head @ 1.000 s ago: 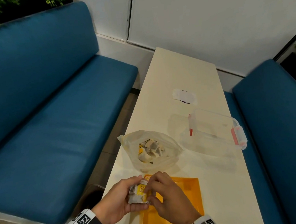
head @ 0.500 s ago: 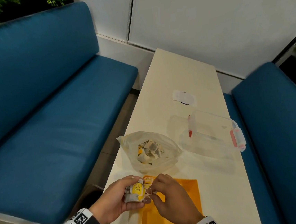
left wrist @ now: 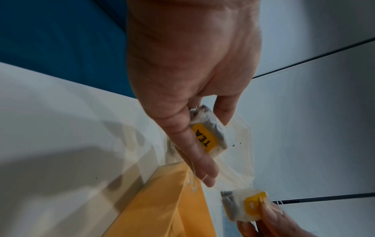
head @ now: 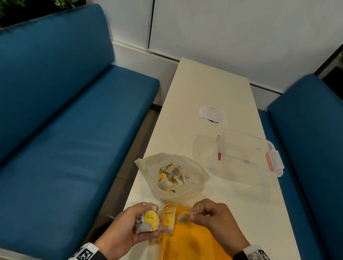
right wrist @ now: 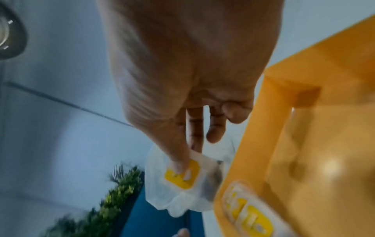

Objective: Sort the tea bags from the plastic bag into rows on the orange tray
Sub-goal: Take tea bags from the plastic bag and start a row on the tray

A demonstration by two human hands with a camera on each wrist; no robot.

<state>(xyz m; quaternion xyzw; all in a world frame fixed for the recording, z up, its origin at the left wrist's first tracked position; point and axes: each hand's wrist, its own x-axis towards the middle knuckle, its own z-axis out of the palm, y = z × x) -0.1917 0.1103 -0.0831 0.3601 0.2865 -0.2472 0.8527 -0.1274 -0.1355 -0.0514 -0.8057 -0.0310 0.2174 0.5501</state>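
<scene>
My left hand [head: 133, 225] grips a small bunch of tea bags [head: 148, 221] with yellow tags just left of the orange tray [head: 190, 251]; the left wrist view shows a tag reading TEA [left wrist: 205, 138]. My right hand [head: 208, 216] pinches a single tea bag [head: 184, 216] by its tag and string over the tray's far edge, also seen in the right wrist view [right wrist: 182, 174]. A few tea bags [head: 169, 220] lie stacked in the tray's far left corner. The clear plastic bag [head: 173, 175] with several more tea bags sits just beyond the tray.
A clear lidded plastic box [head: 244, 156] with pink clasps stands at the right of the cream table [head: 204, 89]. A white paper piece [head: 213, 115] lies farther back. Blue benches [head: 51, 131] flank the table on both sides.
My hands have drawn apart: the right hand pulled one tea bag away from the bunch in the left hand and moved it right, over the tray.
</scene>
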